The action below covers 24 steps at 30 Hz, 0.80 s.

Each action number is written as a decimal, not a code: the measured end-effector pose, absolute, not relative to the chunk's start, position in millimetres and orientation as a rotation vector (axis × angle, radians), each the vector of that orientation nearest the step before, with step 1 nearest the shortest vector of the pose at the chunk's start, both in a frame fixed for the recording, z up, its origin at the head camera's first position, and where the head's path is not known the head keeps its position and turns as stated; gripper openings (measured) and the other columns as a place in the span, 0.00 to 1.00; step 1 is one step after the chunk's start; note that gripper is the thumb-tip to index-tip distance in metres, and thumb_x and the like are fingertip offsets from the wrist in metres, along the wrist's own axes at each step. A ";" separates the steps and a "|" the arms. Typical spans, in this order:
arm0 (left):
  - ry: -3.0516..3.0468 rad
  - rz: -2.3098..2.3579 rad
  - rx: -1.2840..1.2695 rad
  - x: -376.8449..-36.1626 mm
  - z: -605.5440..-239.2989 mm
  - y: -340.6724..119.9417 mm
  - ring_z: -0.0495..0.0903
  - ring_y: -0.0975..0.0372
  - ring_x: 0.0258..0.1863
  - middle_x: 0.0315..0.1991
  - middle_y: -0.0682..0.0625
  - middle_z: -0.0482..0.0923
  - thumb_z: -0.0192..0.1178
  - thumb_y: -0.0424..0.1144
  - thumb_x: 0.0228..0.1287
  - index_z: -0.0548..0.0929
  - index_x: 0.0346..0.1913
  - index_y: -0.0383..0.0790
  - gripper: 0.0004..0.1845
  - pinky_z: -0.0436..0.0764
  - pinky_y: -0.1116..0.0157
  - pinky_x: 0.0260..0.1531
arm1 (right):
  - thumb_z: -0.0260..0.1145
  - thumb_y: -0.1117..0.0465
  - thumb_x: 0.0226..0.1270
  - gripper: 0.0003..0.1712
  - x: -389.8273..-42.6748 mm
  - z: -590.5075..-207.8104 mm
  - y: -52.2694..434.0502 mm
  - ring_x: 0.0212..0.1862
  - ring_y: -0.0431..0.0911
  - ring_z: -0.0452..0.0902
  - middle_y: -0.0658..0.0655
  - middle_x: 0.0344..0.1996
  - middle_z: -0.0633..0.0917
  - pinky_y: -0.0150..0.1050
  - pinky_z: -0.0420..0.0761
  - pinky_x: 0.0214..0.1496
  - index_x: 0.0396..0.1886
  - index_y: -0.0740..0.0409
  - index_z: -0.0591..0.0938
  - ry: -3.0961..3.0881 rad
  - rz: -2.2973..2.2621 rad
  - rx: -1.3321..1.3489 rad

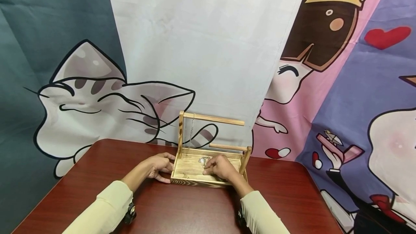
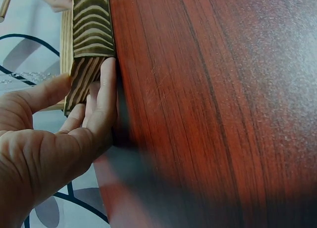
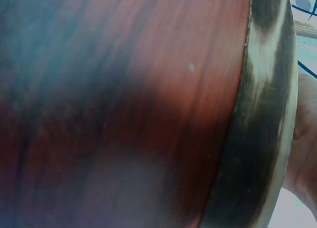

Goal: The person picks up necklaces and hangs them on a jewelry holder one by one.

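Observation:
A wooden jewelry stand (image 1: pixel 191 170) with a shallow tray and two crossbars stands on the table. My left hand (image 1: pixel 161 166) holds the tray's left end; in the left wrist view its thumb (image 2: pixel 52 92) lies at the upper rim and its fingers (image 2: pixel 106 89) along the end wall. Over the tray, my right hand (image 1: pixel 221 167) has bent fingers, thumb and fingertips together, pinching at a silver chain (image 1: pixel 204 160) bunched there. In the right wrist view, the tray's front wall (image 3: pixel 252 139) hides most of that hand. A thin silver necklace (image 1: pixel 192 129) hangs from the upper crossbar (image 1: pixel 214 119).
A small gold-coloured piece (image 1: pixel 185 175) lies in the tray's front left corner. The lower crossbar (image 1: pixel 227 147) is behind the right hand. Under the stand is a dark red wooden table (image 1: pixel 182 208), its far edge against a printed cloth backdrop (image 1: pixel 208 46).

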<state>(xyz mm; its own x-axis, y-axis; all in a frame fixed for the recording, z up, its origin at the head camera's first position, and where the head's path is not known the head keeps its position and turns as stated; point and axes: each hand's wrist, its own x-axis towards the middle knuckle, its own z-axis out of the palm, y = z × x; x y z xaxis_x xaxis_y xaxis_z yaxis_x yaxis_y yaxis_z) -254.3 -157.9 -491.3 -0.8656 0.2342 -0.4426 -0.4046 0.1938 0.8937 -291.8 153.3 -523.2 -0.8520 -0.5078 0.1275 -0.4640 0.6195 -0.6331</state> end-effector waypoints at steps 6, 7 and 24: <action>1.982 1.728 -0.151 -255.0 -488.6 -157.3 0.89 0.53 0.50 0.62 0.31 0.86 0.57 0.19 0.67 0.65 0.76 0.30 0.34 0.96 0.45 0.46 | 0.86 0.64 0.62 0.05 -290.7 -524.2 152.8 0.33 0.30 0.76 0.53 0.31 0.94 0.29 0.81 0.38 0.29 0.57 0.96 2.774 -1.103 -0.894; 1.983 1.730 -0.155 -255.1 -488.3 -157.2 0.89 0.53 0.49 0.62 0.32 0.86 0.58 0.19 0.67 0.65 0.76 0.31 0.34 0.96 0.45 0.46 | 0.85 0.65 0.63 0.06 -290.6 -524.3 152.7 0.33 0.30 0.75 0.53 0.30 0.93 0.28 0.80 0.39 0.29 0.58 0.95 2.776 -1.095 -0.910; 1.995 1.722 -0.165 -254.4 -492.5 -157.2 0.89 0.52 0.50 0.61 0.32 0.86 0.57 0.19 0.67 0.65 0.75 0.31 0.34 0.96 0.45 0.46 | 0.68 0.55 0.85 0.11 -298.0 -536.0 147.1 0.37 0.35 0.76 0.47 0.34 0.84 0.35 0.83 0.46 0.38 0.53 0.84 2.752 -1.049 -0.924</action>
